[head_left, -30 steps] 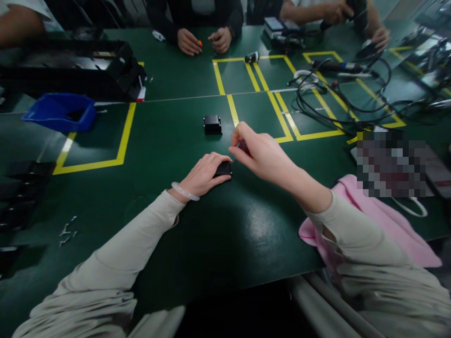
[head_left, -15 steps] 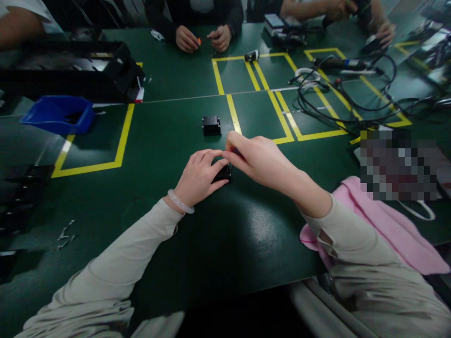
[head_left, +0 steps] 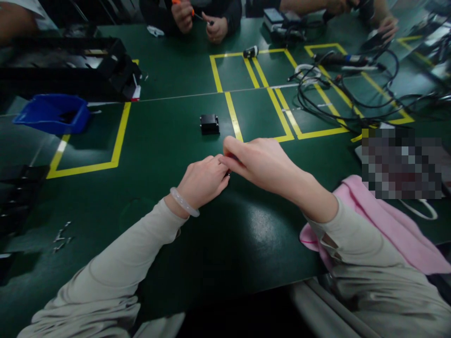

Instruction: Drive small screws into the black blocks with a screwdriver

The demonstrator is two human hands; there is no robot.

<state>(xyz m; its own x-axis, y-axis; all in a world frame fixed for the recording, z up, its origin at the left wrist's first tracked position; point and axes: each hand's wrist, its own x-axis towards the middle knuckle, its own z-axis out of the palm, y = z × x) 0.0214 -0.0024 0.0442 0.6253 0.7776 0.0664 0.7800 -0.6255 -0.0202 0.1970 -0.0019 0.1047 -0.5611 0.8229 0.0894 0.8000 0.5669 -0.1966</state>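
Note:
My left hand [head_left: 204, 180] lies curled over a small black block on the green table [head_left: 169, 150]; the block is almost wholly hidden under my fingers. My right hand [head_left: 259, 162] is pinched shut, its fingertips pressed against my left fingers right above that block; what it pinches is too small to make out. A second small black block [head_left: 209, 124] sits apart on the table, just beyond both hands, beside a yellow tape line.
A blue bin [head_left: 49, 112] and a long black fixture [head_left: 66, 68] stand at the far left. Tangled cables [head_left: 334, 98] cover the right. Other people's hands [head_left: 199, 19] work at the far edge. A pink cloth [head_left: 384, 230] lies right; small screws [head_left: 59, 234] lie left.
My right hand has come down and leftward until its pinched fingertips meet my left hand. My left hand has closed further over the black block, which now hardly shows.

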